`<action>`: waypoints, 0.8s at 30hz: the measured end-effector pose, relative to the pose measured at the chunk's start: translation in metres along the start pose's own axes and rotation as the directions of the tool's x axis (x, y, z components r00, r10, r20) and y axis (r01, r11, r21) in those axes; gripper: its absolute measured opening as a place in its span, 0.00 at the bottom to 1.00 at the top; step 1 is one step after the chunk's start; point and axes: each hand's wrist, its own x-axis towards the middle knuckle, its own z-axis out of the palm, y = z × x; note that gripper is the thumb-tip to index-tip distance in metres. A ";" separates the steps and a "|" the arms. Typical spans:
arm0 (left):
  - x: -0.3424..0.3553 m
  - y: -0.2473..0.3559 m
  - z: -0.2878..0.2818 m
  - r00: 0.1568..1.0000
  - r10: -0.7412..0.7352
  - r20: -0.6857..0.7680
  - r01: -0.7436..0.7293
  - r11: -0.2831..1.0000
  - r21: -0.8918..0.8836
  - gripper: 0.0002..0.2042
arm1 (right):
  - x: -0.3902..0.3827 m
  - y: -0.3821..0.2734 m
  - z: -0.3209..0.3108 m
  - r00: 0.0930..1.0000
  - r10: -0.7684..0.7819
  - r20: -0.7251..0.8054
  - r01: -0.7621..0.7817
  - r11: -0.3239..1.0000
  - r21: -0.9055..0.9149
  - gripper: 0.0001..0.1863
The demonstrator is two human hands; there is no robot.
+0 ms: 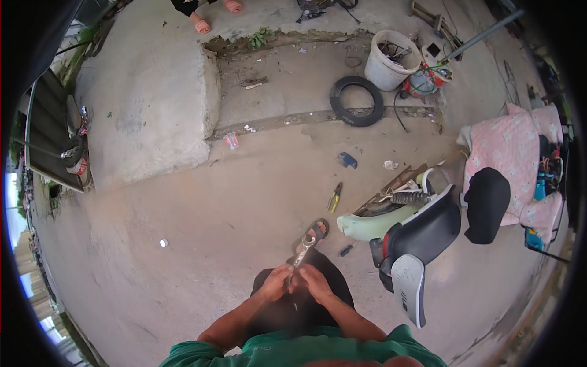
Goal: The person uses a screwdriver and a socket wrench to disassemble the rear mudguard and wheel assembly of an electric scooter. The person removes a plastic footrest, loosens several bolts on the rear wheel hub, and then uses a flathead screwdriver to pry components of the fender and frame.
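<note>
Both hands together over the near middle of the ground, low above the person's lap! The left hand [274, 285] has its fingers curled closed on the lower end of a metal tool [302, 252], a long silvery piece with a rounded, ring-like head. Up beside it comes the right hand [314, 284], fingers bent inward near that same lower end; whether it grips the tool or merely touches it, I cannot tell. The tool slants away from the lap, head at the far end, seen just over the sandal [320, 227] on the person's foot.

Out past the foot, pliers [334, 197] with yellowish handles lie on the concrete ground [202, 226], and farther still a dark blue object [347, 160], too small to name. Over on the right, here's a scooter [428, 229], black seat and pale green fender on show, its coil spring exposed. Beyond it, a pink cloth [501, 147] drapes another vehicle. Far side, right of centre: a black tyre [337, 103] flat on the ground, just beside a whitish bucket [381, 72] with things inside. Well off to the left, a small white round piece [163, 243]. And at the far edge, another person's feet in pink sandals [202, 26]!
</note>
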 end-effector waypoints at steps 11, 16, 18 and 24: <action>0.052 0.151 0.092 0.922 -0.368 0.121 0.305 0.883 0.357 0.15 | 0.024 -0.132 0.050 0.926 -0.075 -0.370 0.184 0.946 0.268 0.18; 0.102 0.274 0.117 0.885 -0.432 0.176 0.261 0.771 0.581 0.18 | 0.088 -0.202 0.079 0.898 -0.201 -0.392 0.327 0.901 0.286 0.19; 0.119 0.329 0.117 0.843 -0.475 0.252 0.190 0.701 0.688 0.20 | 0.115 -0.242 0.097 0.904 -0.205 -0.377 0.318 0.909 0.270 0.18; 0.173 0.435 0.132 0.759 -0.564 0.326 0.023 0.523 0.852 0.14 | 0.162 -0.350 0.134 0.893 -0.241 -0.380 0.320 0.934 0.160 0.18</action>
